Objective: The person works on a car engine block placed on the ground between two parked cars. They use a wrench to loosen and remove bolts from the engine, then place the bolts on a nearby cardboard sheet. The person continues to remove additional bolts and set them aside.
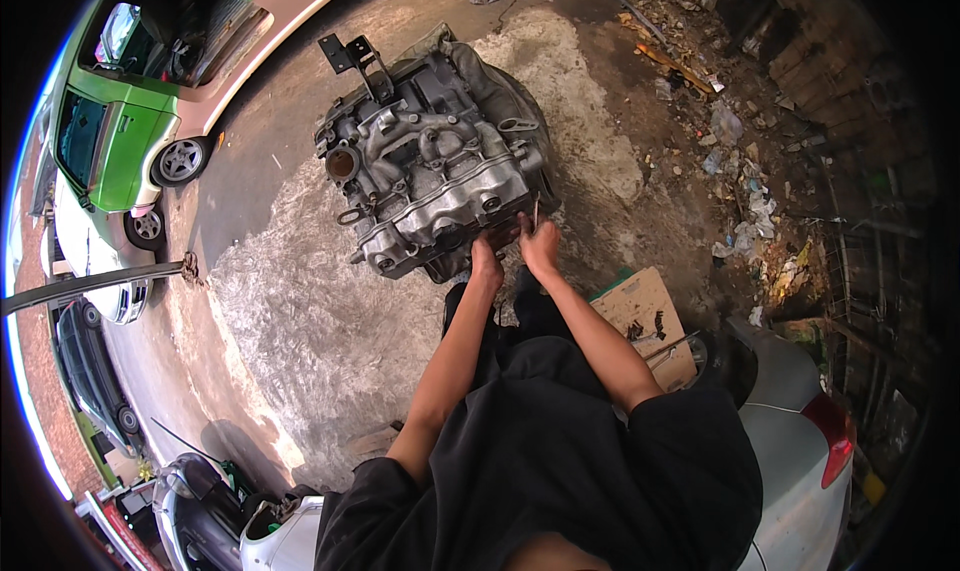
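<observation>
Seeing green car [122, 131] at 10 o'clock; engine [435, 146] at 11; my left hand [487, 258] at its 5 o'clock edge, grip hidden, cannot tell; my right hand [541, 245], its 4 o'clock, curled round thin rod [536, 212]; cardboard [645, 294] at 4.

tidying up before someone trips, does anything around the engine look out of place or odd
Yes: plastic litter lies scattered off to the right, messy for a work spot. Some small dark pieces also lie loose on the cardboard. No clear damage shows on the engine.
</observation>
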Motion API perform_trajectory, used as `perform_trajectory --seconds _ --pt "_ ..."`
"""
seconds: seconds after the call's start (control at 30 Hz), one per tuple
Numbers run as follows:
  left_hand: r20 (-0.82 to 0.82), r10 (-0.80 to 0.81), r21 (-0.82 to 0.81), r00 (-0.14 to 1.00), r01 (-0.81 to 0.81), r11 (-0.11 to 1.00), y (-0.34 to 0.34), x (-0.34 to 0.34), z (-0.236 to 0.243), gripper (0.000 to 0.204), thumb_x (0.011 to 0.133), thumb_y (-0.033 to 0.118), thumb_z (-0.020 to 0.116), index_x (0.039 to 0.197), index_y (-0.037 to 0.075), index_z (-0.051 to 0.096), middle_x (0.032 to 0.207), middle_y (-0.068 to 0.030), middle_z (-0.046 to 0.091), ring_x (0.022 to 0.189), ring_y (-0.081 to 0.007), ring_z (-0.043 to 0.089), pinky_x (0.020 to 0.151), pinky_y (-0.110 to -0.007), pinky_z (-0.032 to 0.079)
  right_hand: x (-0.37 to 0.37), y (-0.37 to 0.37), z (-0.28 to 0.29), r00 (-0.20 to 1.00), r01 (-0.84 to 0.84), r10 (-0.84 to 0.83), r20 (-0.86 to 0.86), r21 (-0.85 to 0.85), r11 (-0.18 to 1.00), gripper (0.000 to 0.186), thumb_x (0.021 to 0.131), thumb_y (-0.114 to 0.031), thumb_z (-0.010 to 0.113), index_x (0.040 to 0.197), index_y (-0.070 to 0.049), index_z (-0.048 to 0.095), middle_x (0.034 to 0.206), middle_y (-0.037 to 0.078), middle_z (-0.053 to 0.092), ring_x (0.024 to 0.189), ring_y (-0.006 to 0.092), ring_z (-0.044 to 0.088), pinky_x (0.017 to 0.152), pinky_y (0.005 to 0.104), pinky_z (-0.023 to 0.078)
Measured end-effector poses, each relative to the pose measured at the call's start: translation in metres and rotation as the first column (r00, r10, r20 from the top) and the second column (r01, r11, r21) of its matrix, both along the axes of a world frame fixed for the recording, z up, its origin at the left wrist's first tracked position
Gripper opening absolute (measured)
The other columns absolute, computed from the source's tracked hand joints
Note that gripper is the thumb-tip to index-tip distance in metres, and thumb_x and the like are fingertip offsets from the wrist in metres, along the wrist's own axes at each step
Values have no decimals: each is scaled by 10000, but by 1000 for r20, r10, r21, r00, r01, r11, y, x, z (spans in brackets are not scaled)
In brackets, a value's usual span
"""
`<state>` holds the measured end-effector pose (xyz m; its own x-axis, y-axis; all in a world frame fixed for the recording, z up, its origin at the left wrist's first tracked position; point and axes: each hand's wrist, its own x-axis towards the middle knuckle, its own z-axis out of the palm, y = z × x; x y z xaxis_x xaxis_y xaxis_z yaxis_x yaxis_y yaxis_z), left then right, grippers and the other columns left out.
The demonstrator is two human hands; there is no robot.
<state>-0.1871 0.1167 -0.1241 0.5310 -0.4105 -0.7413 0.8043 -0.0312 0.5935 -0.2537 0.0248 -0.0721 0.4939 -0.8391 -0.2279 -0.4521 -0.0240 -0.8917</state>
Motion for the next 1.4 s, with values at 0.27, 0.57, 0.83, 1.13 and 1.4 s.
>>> perform_trajectory --seconds 0.27,0.57,0.83,1.13,1.4 --pt "-14 0 30 1000 1 1000 -3 -4 0 421 1018 350 367 1162 106 679 1089 -78 751 1042 -210 639 944 -445 326 -1 1 -8 994 103 -107 -1 284 953 288 1019 -254 655 976 28 691 718 109 726 625 223 715 571 375 524" --pt "3 1 -12 1000 -1 1000 -2 -3 12 414 1030 329 341 1143 108 673 1057 -74 752 995 -212 649 948 -450 334 3 3 -10 993 110 -117 19 220 969 241 999 -203 663 939 28 698 710 96 720 625 184 696 572 365 515" --pt "1 -19 -50 1000 19 999 3 -1 7 414 1019 350 356 1151 119 673 1075 -70 757 1001 -204 640 983 -463 331 2 -1 -19 991 129 -136 -8 378 917 213 985 -195 675 940 11 701 748 95 726 666 182 696 606 363 524" --pt "-4 -52 -44 999 52 998 9 4 9 433 1017 366 371 1182 104 675 1090 -72 766 995 -192 648 990 -438 334 2 -3 -39 982 105 -160 97 425 899 201 985 -211 686 1015 -13 669 751 54 659 581 141 572 549 335 473" --pt "25 -116 -33 993 117 993 5 0 18 425 1012 322 398 1207 43 652 1139 -119 748 1079 -255 646 1116 -500 278 -40 -23 -27 950 7 -204 235 638 770 356 1106 -302 461 1149 -41 700 792 39 660 502 86 457 451 269 345"
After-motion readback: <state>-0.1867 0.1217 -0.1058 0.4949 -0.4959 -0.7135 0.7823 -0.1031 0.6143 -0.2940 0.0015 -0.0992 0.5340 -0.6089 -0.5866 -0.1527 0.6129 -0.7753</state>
